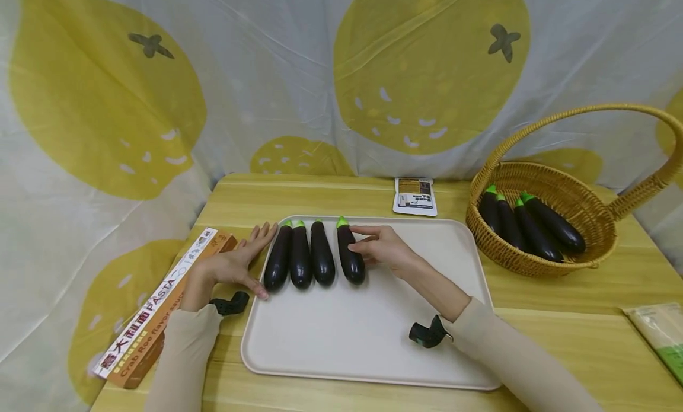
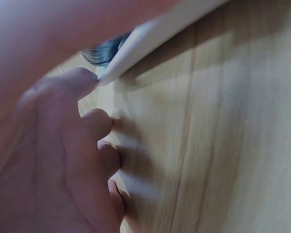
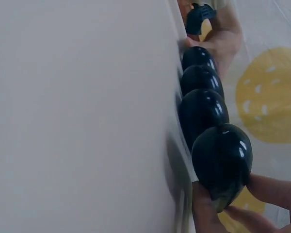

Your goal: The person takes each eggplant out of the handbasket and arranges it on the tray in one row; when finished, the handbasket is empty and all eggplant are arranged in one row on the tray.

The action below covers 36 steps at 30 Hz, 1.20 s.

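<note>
Currently, the right hand (image 1: 386,249) pinches an eggplant (image 1: 350,256) near the far edge of a pale tray (image 1: 341,341), a narrow gap separating it from three more eggplants (image 1: 301,258) lined up to its left. The left hand (image 1: 240,262), fingers spread, lies along the tray's left rim beside the row. Tray surface stretches in front of the row and toward the right rim, giving sideways room there; on the left, a pasta box (image 1: 160,308) sits close to the hand. The wood-grain worktop (image 1: 320,192) also carries a flat pouch (image 1: 415,196) behind the tray and a wicker basket (image 1: 512,258) of eggplants at right, against a lemon-print cloth (image 1: 267,74). A packet (image 1: 653,332) is cut off at the right. Whether the pinched eggplant touches the tray is hard to tell.
</note>
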Each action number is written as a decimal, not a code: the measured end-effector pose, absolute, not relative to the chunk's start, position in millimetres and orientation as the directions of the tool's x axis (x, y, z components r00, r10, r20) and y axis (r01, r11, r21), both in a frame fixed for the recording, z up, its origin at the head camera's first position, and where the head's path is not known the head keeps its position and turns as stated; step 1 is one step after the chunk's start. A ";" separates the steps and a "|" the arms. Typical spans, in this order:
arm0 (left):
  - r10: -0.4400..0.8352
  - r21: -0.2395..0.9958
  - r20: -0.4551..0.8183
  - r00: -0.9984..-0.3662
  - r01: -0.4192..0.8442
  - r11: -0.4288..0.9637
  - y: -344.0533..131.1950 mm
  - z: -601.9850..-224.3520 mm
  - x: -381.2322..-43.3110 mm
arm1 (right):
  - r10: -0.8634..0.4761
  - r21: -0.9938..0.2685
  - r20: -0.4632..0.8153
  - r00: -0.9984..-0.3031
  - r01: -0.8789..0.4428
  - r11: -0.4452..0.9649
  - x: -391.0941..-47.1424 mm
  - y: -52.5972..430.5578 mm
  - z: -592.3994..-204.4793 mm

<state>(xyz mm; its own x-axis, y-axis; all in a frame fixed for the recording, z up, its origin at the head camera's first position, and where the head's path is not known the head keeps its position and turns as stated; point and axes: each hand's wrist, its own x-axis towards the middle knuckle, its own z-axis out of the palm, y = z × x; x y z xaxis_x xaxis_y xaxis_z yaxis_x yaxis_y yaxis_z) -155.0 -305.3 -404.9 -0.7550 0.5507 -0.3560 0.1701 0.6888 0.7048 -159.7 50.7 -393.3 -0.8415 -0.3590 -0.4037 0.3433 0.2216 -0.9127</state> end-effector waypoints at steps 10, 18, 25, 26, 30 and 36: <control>0.543 0.708 -0.358 -0.760 0.158 0.688 -304.3 -403.5 -154.6 | -0.355 -0.918 -0.390 -0.849 0.328 0.223 -154.5 41.9 -397.5; 0.542 0.713 -0.355 -0.762 0.154 0.684 -304.8 -404.3 -153.5 | -0.331 -0.915 -0.387 -0.860 0.316 0.249 -150.7 38.8 -396.2; 0.544 0.719 -0.355 -0.761 0.150 0.679 -304.5 -403.0 -152.8 | -0.320 -0.919 -0.375 -0.870 0.305 0.248 -148.0 35.4 -395.6; 0.544 0.718 -0.354 -0.761 0.151 0.679 -304.5 -402.9 -152.5 | -0.321 -0.920 -0.374 -0.870 0.304 0.246 -148.0 35.2 -396.1; 0.545 0.716 -0.351 -0.762 0.156 0.680 -304.2 -402.5 -152.2 | -0.326 -0.921 -0.369 -0.871 0.296 0.252 -148.3 34.4 -396.6; 0.551 0.722 -0.347 -0.759 0.159 0.674 -304.2 -402.8 -152.4 | -0.369 -0.913 -0.387 -0.845 0.295 0.282 -150.8 36.1 -394.3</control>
<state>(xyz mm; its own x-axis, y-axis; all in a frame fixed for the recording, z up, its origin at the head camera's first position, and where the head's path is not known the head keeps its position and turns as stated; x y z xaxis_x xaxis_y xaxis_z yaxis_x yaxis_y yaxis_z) -152.4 -304.2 -402.8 -0.7592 0.5507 -0.3469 0.1588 0.6736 0.7218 -150.8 36.1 -394.3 -0.8449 -0.3688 -0.3874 0.2954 0.2820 -0.9128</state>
